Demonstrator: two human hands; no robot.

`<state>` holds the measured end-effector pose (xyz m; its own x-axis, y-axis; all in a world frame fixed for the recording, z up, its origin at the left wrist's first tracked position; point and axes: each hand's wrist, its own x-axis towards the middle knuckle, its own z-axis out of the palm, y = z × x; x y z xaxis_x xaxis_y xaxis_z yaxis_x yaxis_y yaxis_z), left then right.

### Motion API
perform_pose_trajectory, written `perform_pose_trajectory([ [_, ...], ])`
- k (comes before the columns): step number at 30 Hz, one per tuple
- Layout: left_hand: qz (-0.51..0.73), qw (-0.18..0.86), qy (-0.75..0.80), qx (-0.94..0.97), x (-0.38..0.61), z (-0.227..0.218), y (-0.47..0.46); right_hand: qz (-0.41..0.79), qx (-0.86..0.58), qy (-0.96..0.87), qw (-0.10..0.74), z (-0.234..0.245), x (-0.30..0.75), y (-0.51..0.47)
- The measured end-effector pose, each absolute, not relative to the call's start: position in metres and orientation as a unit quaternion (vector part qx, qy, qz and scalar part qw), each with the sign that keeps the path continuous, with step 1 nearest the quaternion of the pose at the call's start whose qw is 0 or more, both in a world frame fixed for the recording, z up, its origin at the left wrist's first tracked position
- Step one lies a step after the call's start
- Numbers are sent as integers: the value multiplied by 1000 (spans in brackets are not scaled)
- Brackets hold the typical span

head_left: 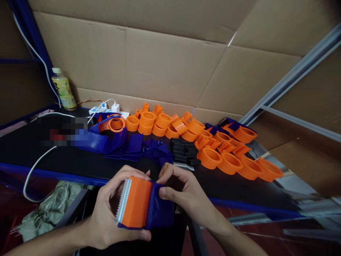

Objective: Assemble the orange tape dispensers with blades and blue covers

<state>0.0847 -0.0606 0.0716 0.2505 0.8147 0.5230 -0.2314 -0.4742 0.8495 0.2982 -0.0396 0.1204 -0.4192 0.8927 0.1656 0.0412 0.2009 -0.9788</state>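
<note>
A tape dispenser (137, 202) with an orange body, a toothed metal blade and a dark blue plate (161, 208) is held up in front of the table's near edge. My left hand (106, 209) wraps round it from the left, fingers over the top and thumb along the bottom. On the blue plate's upper corner, my right hand (181, 188) pinches with thumb and forefinger. Just beyond the hands lie small blue parts (157, 149), flat blue plates (133, 145) and several black handles (183, 151).
Orange dispenser rings (209, 157) stand in rows across the table's middle and right. A power strip (109, 111) with white cables sits at the back, and a yellow-labelled bottle (64, 89) stands back left. Cardboard (160, 60) walls the rear. A blurred patch covers part of the left.
</note>
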Motion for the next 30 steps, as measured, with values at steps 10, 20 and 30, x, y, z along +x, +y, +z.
perform_pose_trajectory([
  [10, 508, 501, 233, 661, 82, 73, -56, 476, -357, -701, 394, 114, 305, -33],
  [20, 607, 602, 335, 397, 100, 61, -54, -51, -320, -887, 328, 111, 322, -68],
  [30, 547, 698, 245, 392, 104, 67, -45, -165, -542, -745, 351, 172, 436, 15],
])
